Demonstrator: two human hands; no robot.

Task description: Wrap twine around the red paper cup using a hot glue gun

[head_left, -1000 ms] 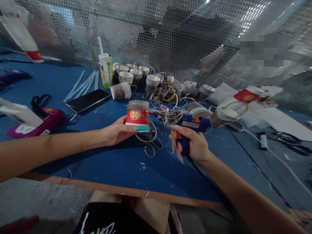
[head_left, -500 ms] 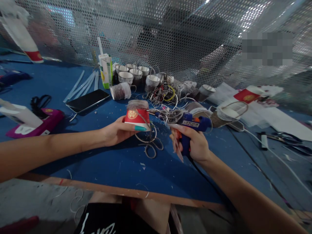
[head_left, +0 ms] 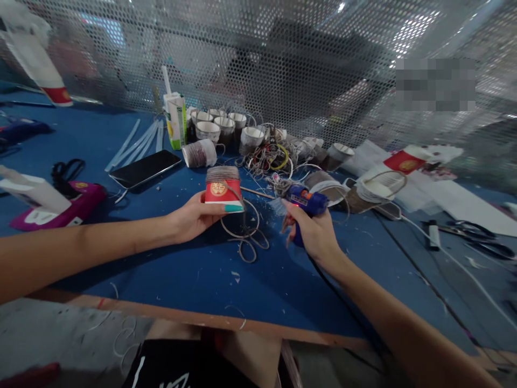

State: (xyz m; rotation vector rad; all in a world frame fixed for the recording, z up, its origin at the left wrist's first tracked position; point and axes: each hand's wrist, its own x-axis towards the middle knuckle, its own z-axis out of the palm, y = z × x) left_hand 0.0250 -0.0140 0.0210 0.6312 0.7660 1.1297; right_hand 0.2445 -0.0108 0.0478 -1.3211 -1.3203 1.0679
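My left hand [head_left: 193, 216] holds an upside-down red paper cup [head_left: 219, 191] whose upper part is wrapped in brown twine. A loose length of twine [head_left: 244, 237] trails from the cup down onto the blue table [head_left: 194, 269]. To the right, my right hand [head_left: 310, 233] grips a blue hot glue gun [head_left: 304, 202]; the gun's nozzle points left toward the cup, a short gap away. The gun's black cord runs along my right forearm.
Behind stand several twine-wrapped cups [head_left: 218, 128], a drink carton with a straw [head_left: 175, 117], glue sticks [head_left: 139, 140], a black phone [head_left: 145, 167] and a tangle of wires [head_left: 271, 155]. A magenta box [head_left: 60, 207] lies left; papers, scissors [head_left: 480, 237] and cables right. Perforated mesh backs the table.
My right hand has drawn the glue gun back and turned it, so its nozzle is off the cup. The cup has rotated a little in my left hand.
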